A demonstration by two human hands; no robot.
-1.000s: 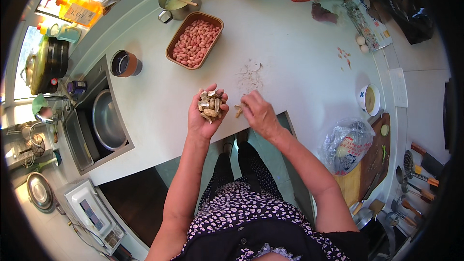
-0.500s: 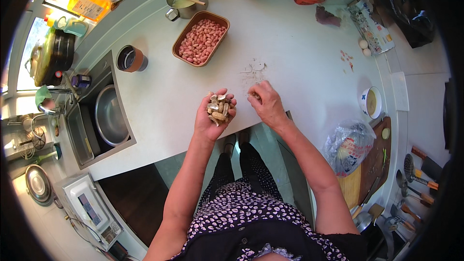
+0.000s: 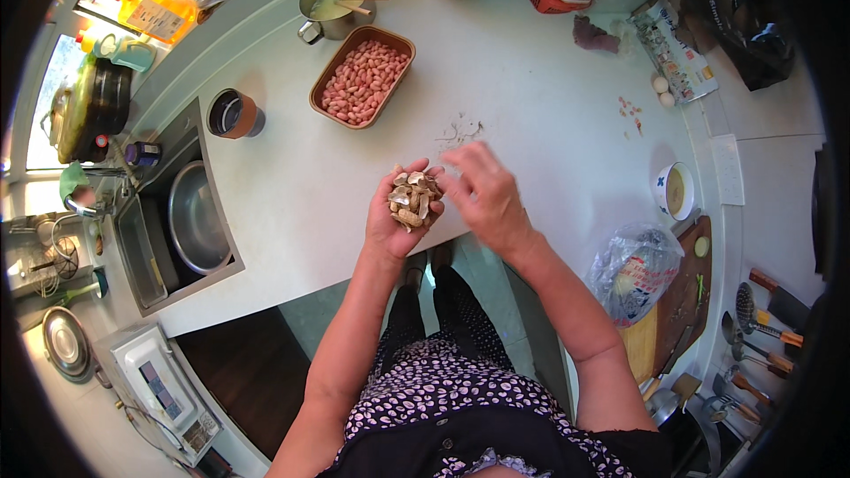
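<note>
My left hand (image 3: 396,223) is cupped palm up just above the counter's front edge, holding a heap of peanut shells (image 3: 412,199). Its fingers curl round the pile. Close beside it, on the right, is my right hand (image 3: 492,199), back upward. Its fingers are loosely spread, slightly blurred, and I see nothing between them. On the counter beyond both hands lie dark crumbs and shell scraps (image 3: 460,130). Farther off, a brown rectangular tin (image 3: 316,104) is filled with pink shelled peanuts (image 3: 366,80).
A steel pot (image 3: 312,9) with chopsticks stands behind the tin. Left are a dark cup (image 3: 236,113) and a sink holding a steel basin (image 3: 199,217). Right are a bowl (image 3: 675,191), a plastic bag (image 3: 636,270), a cutting board (image 3: 677,323) and two eggs (image 3: 663,91).
My right hand has moved from the counter toward the left hand, and its pinched fingers have loosened. The left hand has shifted slightly right, still carrying the shells.
</note>
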